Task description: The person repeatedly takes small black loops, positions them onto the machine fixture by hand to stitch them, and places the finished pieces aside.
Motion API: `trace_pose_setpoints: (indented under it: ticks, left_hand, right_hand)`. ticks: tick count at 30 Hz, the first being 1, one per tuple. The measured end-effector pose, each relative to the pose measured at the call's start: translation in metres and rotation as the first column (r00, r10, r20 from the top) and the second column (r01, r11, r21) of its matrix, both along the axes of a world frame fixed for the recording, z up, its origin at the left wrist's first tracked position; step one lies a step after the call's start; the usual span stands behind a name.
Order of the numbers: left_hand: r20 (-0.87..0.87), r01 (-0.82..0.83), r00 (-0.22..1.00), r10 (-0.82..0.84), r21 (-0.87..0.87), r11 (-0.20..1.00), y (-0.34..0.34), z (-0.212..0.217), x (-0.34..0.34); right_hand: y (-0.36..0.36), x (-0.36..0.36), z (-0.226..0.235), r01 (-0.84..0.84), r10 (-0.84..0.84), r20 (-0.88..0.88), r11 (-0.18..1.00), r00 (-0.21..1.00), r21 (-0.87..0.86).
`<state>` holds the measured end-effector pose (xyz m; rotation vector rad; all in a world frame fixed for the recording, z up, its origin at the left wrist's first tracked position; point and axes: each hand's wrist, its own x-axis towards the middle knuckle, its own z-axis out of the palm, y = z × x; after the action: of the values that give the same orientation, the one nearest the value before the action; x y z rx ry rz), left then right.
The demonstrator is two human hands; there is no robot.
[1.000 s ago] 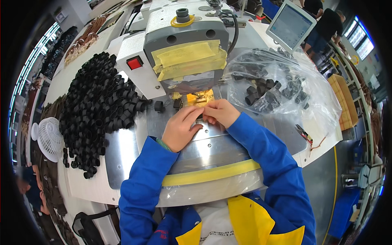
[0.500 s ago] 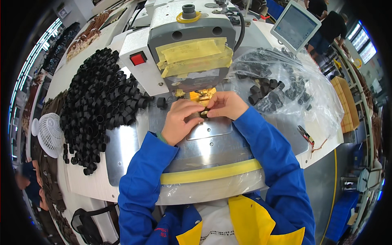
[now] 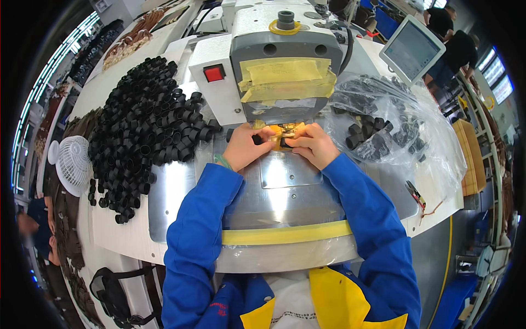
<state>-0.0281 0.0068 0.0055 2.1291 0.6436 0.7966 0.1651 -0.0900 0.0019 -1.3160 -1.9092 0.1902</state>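
Note:
At the foot of a white and grey industrial machine [image 3: 286, 55], both my hands work around a brass-coloured fixture [image 3: 290, 129]. My left hand [image 3: 245, 148] is closed just left of it, with a small black band [image 3: 256, 140] between thumb and fingers. Pinched in my right hand [image 3: 318, 147] is a small black piece [image 3: 284, 142], held against the front of the fixture. The fingers partly cover both pieces, so their exact shape is hard to see. A polished metal plate [image 3: 279, 203] lies beneath my wrists.
A large heap of black rings [image 3: 148, 131] covers the table's left. To the right lies a clear plastic bag [image 3: 405, 126] with more rings, near red-handled snippers [image 3: 415, 193]. A tablet screen [image 3: 412, 48] stands behind. A white fan [image 3: 74, 164] is at the left edge.
Both hands have moved forward to the brass fixture and come apart. Before, they met over one small dark piece in front of it. The whole view has shifted slightly.

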Motion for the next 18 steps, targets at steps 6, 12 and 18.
trace_pose_setpoints:
  ticks: [6,12,18]
  left_hand:
    - [-0.138,-0.162,0.981,0.136,-0.196,0.967,-0.015,0.015,0.023]
    - [-0.136,-0.255,0.963,0.233,-0.176,0.951,-0.017,0.006,0.030]
    - [-0.139,-0.326,0.942,0.307,-0.148,0.934,-0.020,0.001,0.036]
  right_hand:
    - [0.005,-0.003,0.002,0.054,-0.062,0.125,0.996,0.990,0.064]
    - [0.006,-0.002,0.006,0.101,-0.104,0.116,0.994,0.988,0.032]
    - [0.010,-0.001,0.002,0.211,-0.236,-0.117,0.958,0.965,-0.192]
